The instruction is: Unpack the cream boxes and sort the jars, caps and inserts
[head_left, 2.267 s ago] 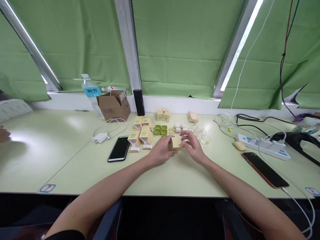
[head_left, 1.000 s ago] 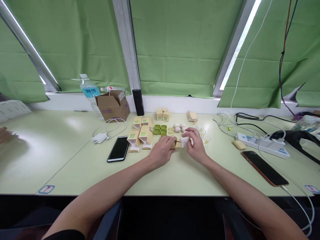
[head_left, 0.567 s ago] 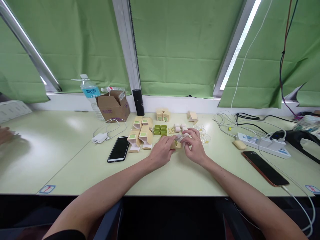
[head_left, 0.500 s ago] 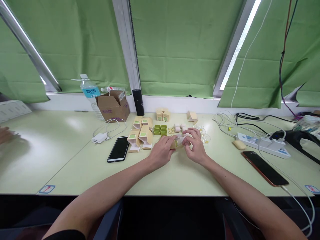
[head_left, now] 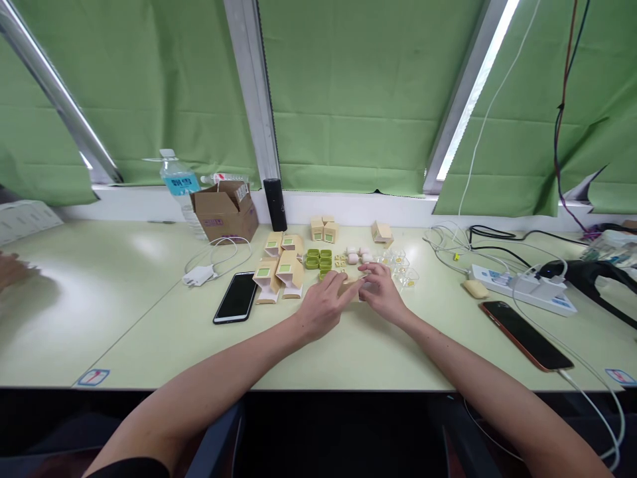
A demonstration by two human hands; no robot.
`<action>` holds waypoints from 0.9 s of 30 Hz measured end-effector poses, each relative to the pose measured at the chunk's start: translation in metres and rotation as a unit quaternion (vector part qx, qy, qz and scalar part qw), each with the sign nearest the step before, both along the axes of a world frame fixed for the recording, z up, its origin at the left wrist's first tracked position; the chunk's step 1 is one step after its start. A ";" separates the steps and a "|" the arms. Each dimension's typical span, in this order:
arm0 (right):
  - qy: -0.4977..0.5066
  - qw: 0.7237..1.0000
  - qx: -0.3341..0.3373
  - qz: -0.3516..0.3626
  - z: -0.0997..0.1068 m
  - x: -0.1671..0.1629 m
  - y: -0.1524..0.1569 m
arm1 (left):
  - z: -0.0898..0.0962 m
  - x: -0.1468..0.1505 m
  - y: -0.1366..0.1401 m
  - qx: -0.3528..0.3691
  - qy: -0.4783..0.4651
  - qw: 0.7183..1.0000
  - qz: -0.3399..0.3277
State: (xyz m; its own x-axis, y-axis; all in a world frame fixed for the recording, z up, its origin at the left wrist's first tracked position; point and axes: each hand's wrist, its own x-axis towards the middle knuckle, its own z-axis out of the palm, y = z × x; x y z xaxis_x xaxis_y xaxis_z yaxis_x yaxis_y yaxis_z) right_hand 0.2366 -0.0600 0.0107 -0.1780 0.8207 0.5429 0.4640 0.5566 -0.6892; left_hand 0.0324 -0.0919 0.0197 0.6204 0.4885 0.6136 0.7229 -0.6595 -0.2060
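Observation:
A small tan cardboard box [head_left: 352, 287], mostly hidden by fingers, is held low over the table between both hands. My left hand [head_left: 322, 307] grips it from the left, its index finger reaching across the top. Curled fingers of my right hand [head_left: 382, 292] close on its right end. Just beyond lie green square cups [head_left: 318, 259], small yellow pieces [head_left: 340, 260], pale pink pieces [head_left: 353, 257] and clear plastic pieces [head_left: 409, 277]. Opened tan boxes [head_left: 289, 269] stand left of my left hand.
A black phone [head_left: 235, 298] lies left, another phone [head_left: 526, 335] right beside a power strip [head_left: 522, 289] and cables. Behind stand a brown carton [head_left: 225, 214], a water bottle [head_left: 180, 186], a black cylinder [head_left: 275, 204] and more tan boxes [head_left: 324, 229]. Another person's hand [head_left: 12, 270] shows far left.
My left index finger has stretched across the box top toward my right fingers. The right hand has shifted slightly left and lower, and less of the box shows.

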 end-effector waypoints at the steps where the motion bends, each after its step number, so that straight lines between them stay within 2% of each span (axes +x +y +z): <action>1: 0.014 1.000 -0.014 0.003 -0.001 0.000 0.001 | 0.001 0.001 -0.001 -0.003 0.008 1.000 0.001; 5: 0.113 0.992 -0.057 0.028 0.002 0.000 0.002 | 0.006 0.001 0.001 -0.048 -0.024 0.998 0.027; 8: 0.218 0.970 -0.094 0.054 0.006 0.002 0.003 | 0.011 -0.003 0.006 -0.081 -0.070 0.993 0.051; 11: 0.278 0.951 -0.132 0.030 0.009 0.006 0.006 | 0.013 -0.008 0.010 -0.105 -0.105 0.986 0.073; 15: 0.286 0.944 -0.167 -0.004 0.010 0.012 0.012 | 0.014 -0.013 0.015 -0.119 -0.131 0.981 0.084; 18: 0.250 0.955 -0.162 -0.007 0.010 0.016 0.015 | 0.016 -0.015 0.019 -0.119 -0.182 0.973 0.076; 20: 0.205 0.967 -0.148 0.006 0.009 0.017 0.015 | 0.016 -0.017 0.024 -0.132 -0.253 0.957 0.056; 22: 0.151 0.978 -0.138 0.026 0.007 0.017 0.014 | 0.015 -0.018 0.029 -0.175 -0.350 0.920 0.012; 23: 0.124 0.982 -0.136 0.035 0.006 0.016 0.013 | 0.013 -0.018 0.032 -0.212 -0.402 0.891 -0.017; 27: 0.014 0.987 -0.147 0.063 0.005 0.011 0.006 | 0.007 -0.016 0.040 -0.373 -0.562 0.724 -0.144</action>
